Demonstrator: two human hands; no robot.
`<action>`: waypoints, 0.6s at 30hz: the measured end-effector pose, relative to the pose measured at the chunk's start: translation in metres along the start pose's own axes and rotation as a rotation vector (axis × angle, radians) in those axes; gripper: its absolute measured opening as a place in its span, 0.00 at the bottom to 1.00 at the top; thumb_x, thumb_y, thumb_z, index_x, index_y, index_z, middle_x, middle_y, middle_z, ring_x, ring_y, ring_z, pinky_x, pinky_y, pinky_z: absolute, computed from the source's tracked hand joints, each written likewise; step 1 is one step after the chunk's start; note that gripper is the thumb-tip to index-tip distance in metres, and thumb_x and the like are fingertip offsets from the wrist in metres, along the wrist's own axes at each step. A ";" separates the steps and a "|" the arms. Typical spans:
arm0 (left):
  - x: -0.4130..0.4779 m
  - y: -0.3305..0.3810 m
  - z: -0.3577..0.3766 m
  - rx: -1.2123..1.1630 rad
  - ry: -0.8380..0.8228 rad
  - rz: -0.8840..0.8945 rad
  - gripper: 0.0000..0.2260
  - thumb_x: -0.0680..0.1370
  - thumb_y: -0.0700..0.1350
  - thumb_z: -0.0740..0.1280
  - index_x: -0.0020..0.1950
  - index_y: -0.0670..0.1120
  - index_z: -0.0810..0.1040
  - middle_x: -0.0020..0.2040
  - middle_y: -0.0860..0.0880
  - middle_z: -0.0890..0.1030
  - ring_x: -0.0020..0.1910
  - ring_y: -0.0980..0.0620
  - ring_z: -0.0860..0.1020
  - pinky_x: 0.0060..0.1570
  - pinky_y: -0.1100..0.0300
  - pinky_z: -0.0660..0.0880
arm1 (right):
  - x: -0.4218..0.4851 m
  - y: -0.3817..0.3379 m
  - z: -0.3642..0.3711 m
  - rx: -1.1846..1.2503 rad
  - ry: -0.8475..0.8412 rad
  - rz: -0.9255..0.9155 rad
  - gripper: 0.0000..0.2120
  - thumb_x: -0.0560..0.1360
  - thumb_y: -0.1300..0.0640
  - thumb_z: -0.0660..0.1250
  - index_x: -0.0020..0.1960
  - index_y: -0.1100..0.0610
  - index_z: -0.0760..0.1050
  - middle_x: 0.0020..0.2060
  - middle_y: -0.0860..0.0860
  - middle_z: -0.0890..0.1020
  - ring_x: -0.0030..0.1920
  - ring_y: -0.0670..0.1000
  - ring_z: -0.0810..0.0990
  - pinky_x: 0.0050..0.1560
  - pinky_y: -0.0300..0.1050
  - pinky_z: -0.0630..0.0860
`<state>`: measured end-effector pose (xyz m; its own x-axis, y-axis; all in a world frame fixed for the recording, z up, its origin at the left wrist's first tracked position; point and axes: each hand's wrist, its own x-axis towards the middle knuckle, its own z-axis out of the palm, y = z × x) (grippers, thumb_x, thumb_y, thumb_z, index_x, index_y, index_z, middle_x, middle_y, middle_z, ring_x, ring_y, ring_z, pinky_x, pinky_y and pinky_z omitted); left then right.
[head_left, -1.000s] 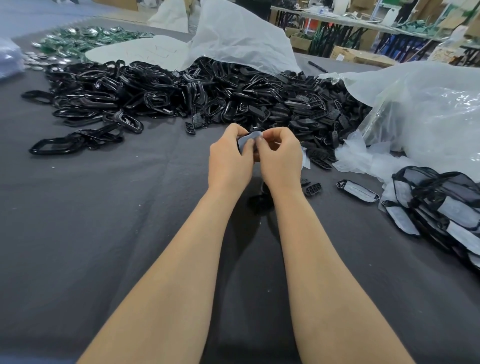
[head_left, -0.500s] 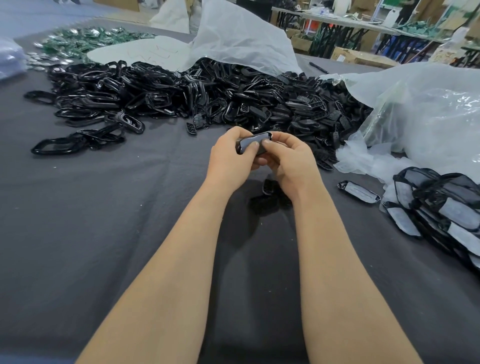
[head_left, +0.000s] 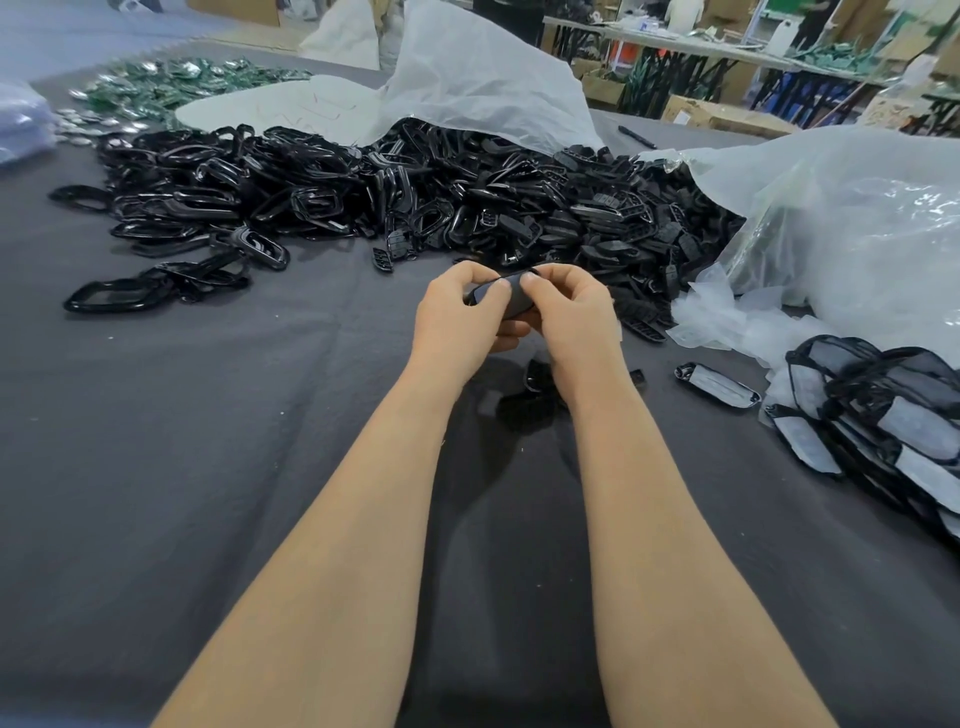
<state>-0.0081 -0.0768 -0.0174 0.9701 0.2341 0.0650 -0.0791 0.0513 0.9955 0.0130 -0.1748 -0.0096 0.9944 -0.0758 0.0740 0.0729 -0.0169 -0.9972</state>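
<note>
The left hand and right hand pinch a small dark plastic piece between them, thumbs on top and fingers curled beneath. It is held just in front of the heap of black parts, above the grey cloth. To the right of the heap lie a clear bag and a stack of grey-faced pieces.

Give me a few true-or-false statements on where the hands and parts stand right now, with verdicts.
1. The left hand and the right hand both pinch one small black part. True.
2. The part lies on the cloth. False: the hands hold it above the cloth.
3. The pile of black frames lies beyond the hands. True.
4. The stack of film-covered parts sits at the left. False: it sits at the right.
</note>
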 end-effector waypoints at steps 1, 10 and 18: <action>0.000 0.000 0.000 -0.006 0.004 -0.005 0.07 0.79 0.40 0.62 0.43 0.48 0.75 0.42 0.43 0.83 0.33 0.54 0.83 0.33 0.62 0.78 | 0.000 0.000 0.000 0.009 -0.008 0.004 0.06 0.76 0.63 0.65 0.42 0.55 0.73 0.37 0.50 0.77 0.39 0.49 0.77 0.48 0.47 0.77; 0.001 0.000 0.001 -0.033 -0.002 -0.025 0.08 0.80 0.40 0.62 0.43 0.49 0.76 0.41 0.44 0.82 0.32 0.55 0.82 0.33 0.63 0.78 | 0.000 -0.001 -0.001 0.053 0.003 0.013 0.04 0.76 0.64 0.66 0.44 0.57 0.75 0.40 0.53 0.79 0.42 0.50 0.78 0.51 0.47 0.78; 0.000 -0.002 0.000 -0.008 -0.046 0.017 0.04 0.80 0.40 0.64 0.48 0.48 0.77 0.42 0.45 0.83 0.35 0.55 0.84 0.36 0.66 0.78 | 0.004 0.002 -0.002 0.004 0.120 -0.008 0.01 0.76 0.62 0.66 0.47 0.59 0.76 0.41 0.53 0.80 0.44 0.52 0.79 0.50 0.48 0.78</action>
<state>-0.0082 -0.0768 -0.0190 0.9781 0.1903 0.0848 -0.0969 0.0552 0.9938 0.0169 -0.1772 -0.0113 0.9774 -0.1947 0.0827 0.0815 -0.0140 -0.9966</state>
